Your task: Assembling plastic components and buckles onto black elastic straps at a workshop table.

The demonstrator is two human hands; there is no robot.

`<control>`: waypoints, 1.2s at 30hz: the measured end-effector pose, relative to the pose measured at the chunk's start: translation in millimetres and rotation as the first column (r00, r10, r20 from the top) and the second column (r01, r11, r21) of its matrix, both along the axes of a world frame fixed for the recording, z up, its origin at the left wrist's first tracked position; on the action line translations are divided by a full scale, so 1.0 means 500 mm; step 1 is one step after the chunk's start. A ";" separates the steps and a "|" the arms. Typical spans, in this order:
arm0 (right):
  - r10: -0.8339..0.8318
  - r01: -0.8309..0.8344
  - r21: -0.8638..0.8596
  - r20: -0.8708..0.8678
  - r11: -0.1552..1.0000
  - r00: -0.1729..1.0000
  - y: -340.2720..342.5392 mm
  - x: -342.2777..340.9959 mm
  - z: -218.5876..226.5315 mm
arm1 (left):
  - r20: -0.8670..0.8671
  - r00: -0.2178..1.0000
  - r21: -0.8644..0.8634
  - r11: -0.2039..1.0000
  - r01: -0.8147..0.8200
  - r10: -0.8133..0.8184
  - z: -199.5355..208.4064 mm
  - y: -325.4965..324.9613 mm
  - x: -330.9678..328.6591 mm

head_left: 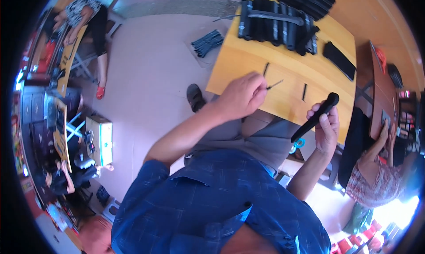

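Observation:
My left hand is closed in a pinch over the near edge of the wooden table. From its fingertips sticks a thin, dark, pointed piece, too small to name exactly. Farther right, my right hand grips a long black piece with a rounded knob at its upper end and a narrower lower end. It is held tilted, just off the table's near edge. Two short black strips, one beyond my left fingers and another between my hands, show on the tabletop.
Black bundles with a grey strap across them are at the table's far side, beside a flat black rectangular piece. Dark cords lie on the floor left of the table. Other people sit at tables on both sides.

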State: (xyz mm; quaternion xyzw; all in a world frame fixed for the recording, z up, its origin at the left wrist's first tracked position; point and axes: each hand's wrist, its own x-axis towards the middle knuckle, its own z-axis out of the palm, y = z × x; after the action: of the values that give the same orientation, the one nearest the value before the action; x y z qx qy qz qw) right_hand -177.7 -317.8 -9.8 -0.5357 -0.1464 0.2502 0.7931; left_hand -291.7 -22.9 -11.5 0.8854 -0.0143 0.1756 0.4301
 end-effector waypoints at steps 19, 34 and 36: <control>0.031 0.077 0.327 -0.313 0.942 0.949 0.213 -0.151 -0.113 | -0.300 0.952 -0.695 0.696 -0.180 -0.054 -0.077 -0.031 -0.252; -0.404 0.407 -0.031 0.072 0.913 0.912 0.221 -0.128 -0.121 | -0.265 0.954 -0.366 0.901 -0.235 0.141 -0.095 0.034 -0.245; -0.453 0.683 -0.088 0.686 0.725 0.569 0.232 -0.127 -0.074 | -0.256 0.956 -0.302 0.928 -0.219 0.142 -0.100 0.049 -0.239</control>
State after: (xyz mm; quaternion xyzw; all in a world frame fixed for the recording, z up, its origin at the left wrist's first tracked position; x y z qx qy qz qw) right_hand -241.4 -201.6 -46.8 -0.7341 -0.1692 -0.1928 0.6288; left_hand -411.2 1.5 -61.4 0.8137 0.1467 0.1112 0.5514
